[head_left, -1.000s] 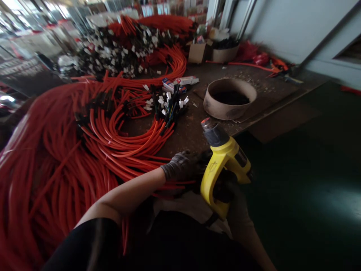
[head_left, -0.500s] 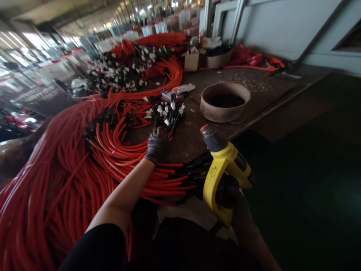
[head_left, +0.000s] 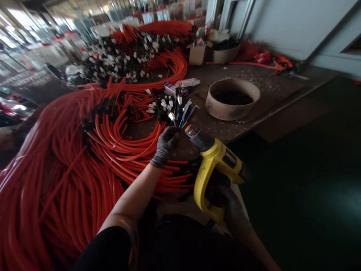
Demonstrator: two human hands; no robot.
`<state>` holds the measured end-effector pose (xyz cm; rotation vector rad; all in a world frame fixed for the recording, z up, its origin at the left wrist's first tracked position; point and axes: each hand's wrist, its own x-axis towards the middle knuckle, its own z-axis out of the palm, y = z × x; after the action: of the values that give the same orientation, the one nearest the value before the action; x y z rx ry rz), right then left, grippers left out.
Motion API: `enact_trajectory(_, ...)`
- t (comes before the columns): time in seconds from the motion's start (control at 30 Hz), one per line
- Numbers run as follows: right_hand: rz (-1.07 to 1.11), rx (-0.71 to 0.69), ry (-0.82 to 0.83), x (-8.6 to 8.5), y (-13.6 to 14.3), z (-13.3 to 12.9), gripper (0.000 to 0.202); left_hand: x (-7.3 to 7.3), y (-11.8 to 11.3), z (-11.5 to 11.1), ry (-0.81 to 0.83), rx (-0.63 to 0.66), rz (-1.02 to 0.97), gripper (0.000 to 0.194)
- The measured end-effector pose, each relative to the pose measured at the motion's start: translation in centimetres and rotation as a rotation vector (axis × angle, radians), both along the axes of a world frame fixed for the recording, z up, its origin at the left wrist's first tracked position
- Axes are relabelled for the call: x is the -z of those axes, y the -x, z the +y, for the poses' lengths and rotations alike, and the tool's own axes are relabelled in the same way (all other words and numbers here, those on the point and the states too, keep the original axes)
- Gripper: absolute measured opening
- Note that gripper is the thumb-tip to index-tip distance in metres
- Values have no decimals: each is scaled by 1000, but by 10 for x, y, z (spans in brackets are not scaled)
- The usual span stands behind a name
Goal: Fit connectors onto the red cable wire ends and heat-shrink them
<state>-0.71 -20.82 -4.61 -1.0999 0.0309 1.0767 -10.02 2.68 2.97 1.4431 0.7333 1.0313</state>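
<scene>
My gloved left hand (head_left: 165, 145) grips the end of an orange cable (head_left: 141, 145) just below its black sleeve and thin coloured wires with white plugs (head_left: 180, 109). It holds that end up over the dark worktable (head_left: 203, 128). My gloved right hand (head_left: 222, 195) is closed around the handle of a yellow heat gun (head_left: 210, 167). The gun's grey nozzle (head_left: 196, 136) points up and left, close beside the cable end in my left hand.
A big heap of orange cables (head_left: 56, 158) covers the table's left side, with more plug-ended bundles (head_left: 124, 56) at the back. A round brown ring-shaped container (head_left: 225, 110), cardboard boxes (head_left: 197, 52) and small packets (head_left: 183, 82) sit further back. The table edge drops to a dark green floor (head_left: 310, 180) at right.
My left hand went from beside the heat gun out to the plug-ended bundle, took hold of a cable end and lifted it. The heat gun swung left, its nozzle close to that end.
</scene>
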Motion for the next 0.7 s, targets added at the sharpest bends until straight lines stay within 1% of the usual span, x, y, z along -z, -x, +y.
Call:
enact_trajectory(0.1, 79, 23, 32, -4, 2, 6, 34, -4, 3, -1, 157, 32, -131, 43)
enact_trajectory(0.2, 58, 43, -34, -13, 3, 14, 34, -3, 4, -1, 198, 48, -152, 49)
enact_trajectory(0.3, 4, 36, -55, -20, 3, 20, 32, 3, 4, 0, 222, 57, -168, 51)
enact_trajectory(0.47, 19, 19, -61, -20, 3, 18, 36, 11, 3, 2, 195, 63, -148, 50)
enact_trajectory(0.6, 38, 2, -53, -18, 5, 14, 35, 13, 2, 0, 157, 66, -175, 41)
enact_trajectory(0.7, 26, 6, -64, -16, 3, 13, 32, 15, 0, 2, 136, 37, -143, 35)
